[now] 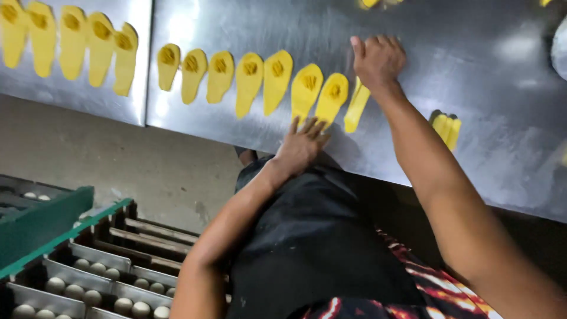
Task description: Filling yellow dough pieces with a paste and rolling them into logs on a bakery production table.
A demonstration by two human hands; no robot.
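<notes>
A row of several flat yellow dough strips (248,80), each with a dab of filling at its top, lies on the steel table (460,71). My right hand (378,59) presses on the upper end of the last yellow strip (355,109) at the row's right end. My left hand (301,145) rests flat, fingers spread, on the table's near edge just below two filled strips (319,94). A small stack of plain yellow strips (446,128) lies to the right of my right forearm.
A second steel sheet (77,88) at the left carries more filled strips (71,41). Below left, a rack of metal trays (88,277) holds rows of pale dough balls (82,292), beside a green frame (41,227). A concrete floor lies between.
</notes>
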